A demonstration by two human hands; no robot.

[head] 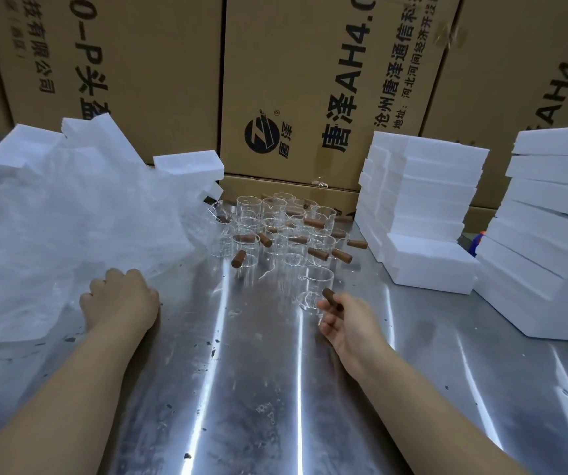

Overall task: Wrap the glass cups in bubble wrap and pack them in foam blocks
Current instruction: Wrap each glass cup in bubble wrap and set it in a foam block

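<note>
Barely begun: right hand (340, 320) fingers pinch one glass cup (315, 289) by its handle, centre right; left hand (119, 296) fingers clutch bubble wrap (53, 217), left; other cups (275, 228) stand unwrapped mid-frame, foam blocks (419, 200) stacked right

More than a dozen glass cups (316, 286) crowd together, too overlapped for an exact count. Two tall stacks of foam blocks (426, 186) stand on the right, one heap of bubble wrap (53, 228) lies left, and at least three cardboard boxes (310, 80) rise behind.
</note>
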